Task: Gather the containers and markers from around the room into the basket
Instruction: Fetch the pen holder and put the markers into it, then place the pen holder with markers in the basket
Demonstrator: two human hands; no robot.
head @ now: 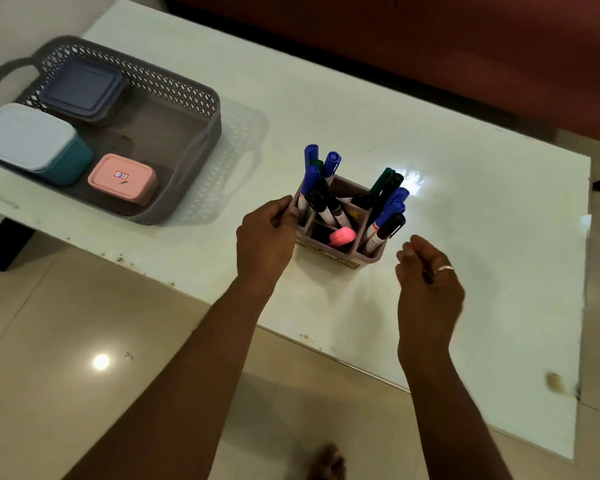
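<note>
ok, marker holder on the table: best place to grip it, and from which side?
Grip the marker holder by its outer side walls, left and right, below the rim. Markers stick up out of the compartments and block a top grasp. The left hand is already on the left wall; the right hand hangs open, apart from the right wall.

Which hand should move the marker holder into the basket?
The left hand, probably. Its fingers already touch the marker holder on the side facing the basket. The right hand hangs apart from the holder, on the far side from the basket.
</note>
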